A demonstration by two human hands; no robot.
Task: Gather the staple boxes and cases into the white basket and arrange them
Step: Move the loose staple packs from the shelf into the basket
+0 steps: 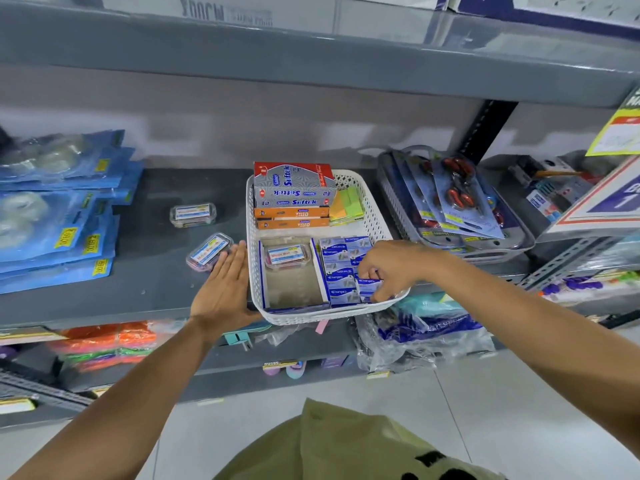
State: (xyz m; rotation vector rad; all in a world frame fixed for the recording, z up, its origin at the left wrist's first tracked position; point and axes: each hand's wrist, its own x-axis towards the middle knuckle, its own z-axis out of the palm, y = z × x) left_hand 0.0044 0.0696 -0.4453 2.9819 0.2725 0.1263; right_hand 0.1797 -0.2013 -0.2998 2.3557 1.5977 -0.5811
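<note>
The white basket (375, 216) sits on the grey shelf and overhangs its front edge. Several small blue staple boxes (337, 268) fill its front right part. My right hand (391, 268) is inside the basket, fingers pinched on one blue staple box (367, 288) at the front. An open blue-edged carton (294, 289) in the front left holds a clear plastic case (286, 256). My left hand (225, 285) lies flat with fingers straight against the basket's left wall. Two more clear cases lie on the shelf: one (209, 252) by my left fingertips, one (193, 214) farther back.
Grey and orange pen boxes (294, 192) and sticky notes (346, 206) fill the basket's back. Blue tape packs (59, 209) are stacked at the left. A grey tray of scissors (453, 202) stands to the right. Another shelf runs overhead, and bagged goods sit below.
</note>
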